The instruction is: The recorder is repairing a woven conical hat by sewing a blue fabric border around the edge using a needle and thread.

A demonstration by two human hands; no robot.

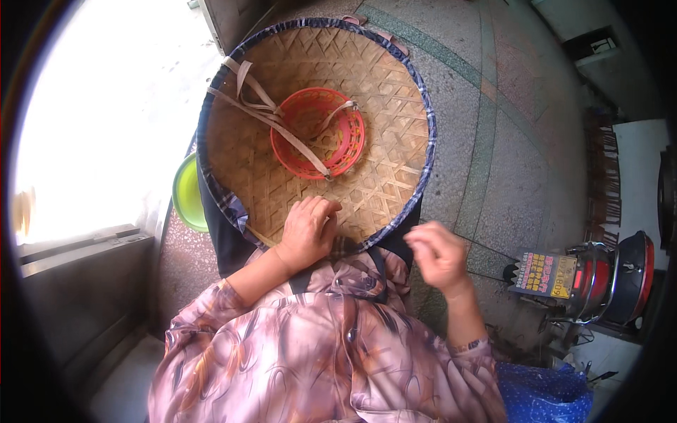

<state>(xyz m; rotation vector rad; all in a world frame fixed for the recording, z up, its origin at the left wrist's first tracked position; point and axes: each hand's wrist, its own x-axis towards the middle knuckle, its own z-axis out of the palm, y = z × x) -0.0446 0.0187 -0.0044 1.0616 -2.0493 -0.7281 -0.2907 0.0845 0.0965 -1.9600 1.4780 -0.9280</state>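
Note:
A round woven bamboo hat (pixel 384 148) lies upside down across my lap, its rim bound with blue plaid cloth, loose at the lower left. Inside sits a red plastic lattice insert (pixel 342 151) with pale cloth straps (pixel 296 144) across it. My left hand (pixel 307 233) rests on the lower rim with curled fingers over the weave; whatever is between them is hidden. Off the rim to the lower right, my right hand (pixel 438 257) is raised with thumb and fingers drawn together, slightly blurred; anything in them is too small to name.
A green basin (pixel 187 192) is at the left beside a bright doorway with a metal sill (pixel 84 248). Terrazzo floor (pixel 493 176) surrounds me. A metal appliance (pixel 610 278) with a printed card stands at the right, near a blue patterned cloth (pixel 543 395).

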